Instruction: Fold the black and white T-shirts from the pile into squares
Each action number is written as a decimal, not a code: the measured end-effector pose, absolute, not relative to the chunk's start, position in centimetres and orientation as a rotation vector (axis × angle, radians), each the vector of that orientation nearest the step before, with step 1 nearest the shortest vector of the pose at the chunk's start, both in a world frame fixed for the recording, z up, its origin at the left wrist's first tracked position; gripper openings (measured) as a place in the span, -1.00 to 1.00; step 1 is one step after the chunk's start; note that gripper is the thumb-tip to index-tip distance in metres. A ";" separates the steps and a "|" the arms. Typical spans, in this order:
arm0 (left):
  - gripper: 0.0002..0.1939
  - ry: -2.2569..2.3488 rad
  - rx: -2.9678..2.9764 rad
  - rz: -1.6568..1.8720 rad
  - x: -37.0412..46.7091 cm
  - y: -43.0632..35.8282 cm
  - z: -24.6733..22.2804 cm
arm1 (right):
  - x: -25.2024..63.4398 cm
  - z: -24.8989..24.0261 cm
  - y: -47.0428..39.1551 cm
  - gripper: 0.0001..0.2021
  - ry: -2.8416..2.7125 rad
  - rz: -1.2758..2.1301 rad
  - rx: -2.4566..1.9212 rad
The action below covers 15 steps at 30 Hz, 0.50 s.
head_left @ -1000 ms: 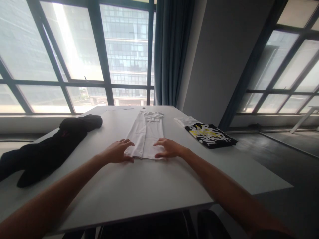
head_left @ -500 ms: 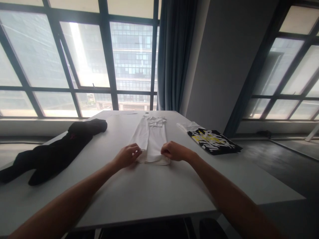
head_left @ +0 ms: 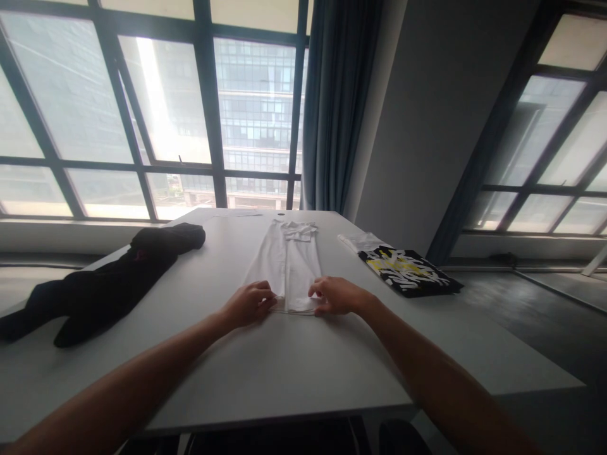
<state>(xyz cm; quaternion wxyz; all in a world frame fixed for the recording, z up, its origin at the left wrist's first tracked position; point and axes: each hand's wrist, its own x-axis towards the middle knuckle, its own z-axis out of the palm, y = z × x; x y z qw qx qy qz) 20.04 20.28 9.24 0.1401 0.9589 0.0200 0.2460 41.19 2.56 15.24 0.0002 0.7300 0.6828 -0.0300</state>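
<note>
While L hand (head_left: 249,303) pinches wht garment (head_left: 302,268) on wht tbl (head_left: 265,373), R hand (head_left: 338,294) grip parted; window (head_left: 165,104) beyond.

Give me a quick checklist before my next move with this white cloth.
1. Left hand at the cloth's near left corner: ok.
2. Right hand at its near right corner: ok.
3. Right hand gripping firmly: cannot tell.
4. White cloth smooth at its far end: not ok, bunched there.
5. Black clothes on the left kept apart from it: ok.
6. Printed shirt on the right kept apart: ok.
</note>
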 end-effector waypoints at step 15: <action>-0.59 0.012 2.808 0.422 19.2 20.8 10.2 | 42.1 15.7 2.1 -0.83 2.174 -0.247 2.409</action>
